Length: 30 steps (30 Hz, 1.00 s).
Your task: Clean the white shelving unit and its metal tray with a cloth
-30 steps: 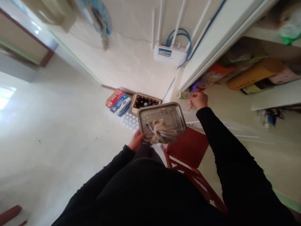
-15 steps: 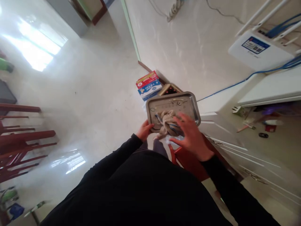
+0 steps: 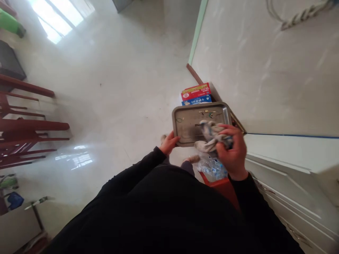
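My left hand (image 3: 170, 143) grips the near left corner of a metal tray (image 3: 185, 120), thumb over the rim. In my right hand (image 3: 234, 151) is a bunched beige cloth (image 3: 212, 135) with blue marks, held over the tray's right part and near edge. The cloth is partly blurred, and its contact with the tray cannot be made out. At the tray's far side lie a small key-like metal piece (image 3: 212, 115) and a thin strip (image 3: 206, 112). A thin green loop (image 3: 179, 120) lies at the left.
Beyond the tray stand a red box (image 3: 196, 91) and a blue box (image 3: 197, 100). A clear plastic bag (image 3: 213, 167) rests on a red stool (image 3: 225, 188) below the tray. White drawers (image 3: 286, 183) are on the right, wooden chairs (image 3: 29, 127) on the left.
My right hand has closed on the cloth and moved it right and up off the middle of the tray. My left hand still holds the tray. The view has shifted.
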Each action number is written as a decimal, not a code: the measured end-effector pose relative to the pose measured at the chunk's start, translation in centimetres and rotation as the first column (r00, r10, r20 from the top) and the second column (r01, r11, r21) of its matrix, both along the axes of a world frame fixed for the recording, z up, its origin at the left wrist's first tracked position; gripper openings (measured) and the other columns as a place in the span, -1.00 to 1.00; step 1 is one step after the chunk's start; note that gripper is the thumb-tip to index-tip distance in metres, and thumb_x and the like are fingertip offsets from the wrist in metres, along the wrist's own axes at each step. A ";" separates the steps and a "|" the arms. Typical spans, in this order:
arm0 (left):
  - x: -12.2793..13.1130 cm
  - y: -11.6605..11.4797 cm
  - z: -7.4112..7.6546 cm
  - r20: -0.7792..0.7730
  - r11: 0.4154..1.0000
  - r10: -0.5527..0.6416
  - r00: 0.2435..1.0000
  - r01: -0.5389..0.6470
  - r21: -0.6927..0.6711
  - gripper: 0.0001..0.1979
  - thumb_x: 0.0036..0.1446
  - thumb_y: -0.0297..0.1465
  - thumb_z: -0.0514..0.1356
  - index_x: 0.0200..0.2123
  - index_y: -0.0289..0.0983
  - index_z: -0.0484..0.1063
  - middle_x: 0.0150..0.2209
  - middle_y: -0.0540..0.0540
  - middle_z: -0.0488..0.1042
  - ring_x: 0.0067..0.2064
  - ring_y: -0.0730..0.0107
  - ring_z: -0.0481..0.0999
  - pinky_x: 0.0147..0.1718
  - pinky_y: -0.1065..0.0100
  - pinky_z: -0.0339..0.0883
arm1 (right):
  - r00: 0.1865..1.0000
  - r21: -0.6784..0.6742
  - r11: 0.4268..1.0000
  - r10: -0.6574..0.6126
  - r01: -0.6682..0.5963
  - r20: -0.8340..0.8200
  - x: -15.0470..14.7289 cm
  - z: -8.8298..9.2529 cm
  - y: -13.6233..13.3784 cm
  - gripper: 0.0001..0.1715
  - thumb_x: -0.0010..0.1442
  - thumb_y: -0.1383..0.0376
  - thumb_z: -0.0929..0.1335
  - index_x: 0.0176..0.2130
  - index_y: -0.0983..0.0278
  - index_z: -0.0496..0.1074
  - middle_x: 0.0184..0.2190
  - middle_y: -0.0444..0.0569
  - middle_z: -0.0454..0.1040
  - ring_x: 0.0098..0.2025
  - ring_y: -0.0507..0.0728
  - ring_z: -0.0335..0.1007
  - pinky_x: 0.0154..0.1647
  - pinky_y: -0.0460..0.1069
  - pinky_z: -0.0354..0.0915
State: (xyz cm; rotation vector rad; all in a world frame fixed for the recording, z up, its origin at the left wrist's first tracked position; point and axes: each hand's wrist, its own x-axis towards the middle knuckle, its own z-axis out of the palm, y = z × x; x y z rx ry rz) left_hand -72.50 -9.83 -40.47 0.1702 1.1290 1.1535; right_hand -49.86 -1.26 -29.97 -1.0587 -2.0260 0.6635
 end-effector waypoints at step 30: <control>-31.6 14.3 -0.4 -0.087 0.844 0.514 0.853 -0.521 -0.129 -0.52 -0.12 -0.47 0.34 -0.04 -0.24 0.50 -0.26 0.00 0.64 -0.26 0.29 0.62 -0.17 0.22 0.63 | 0.675 -0.145 0.773 0.615 -0.617 0.407 -49.1 -8.2 24.0 -0.45 0.25 0.55 0.33 0.11 0.18 0.64 0.25 0.15 0.57 0.23 0.38 0.38 0.39 0.32 0.37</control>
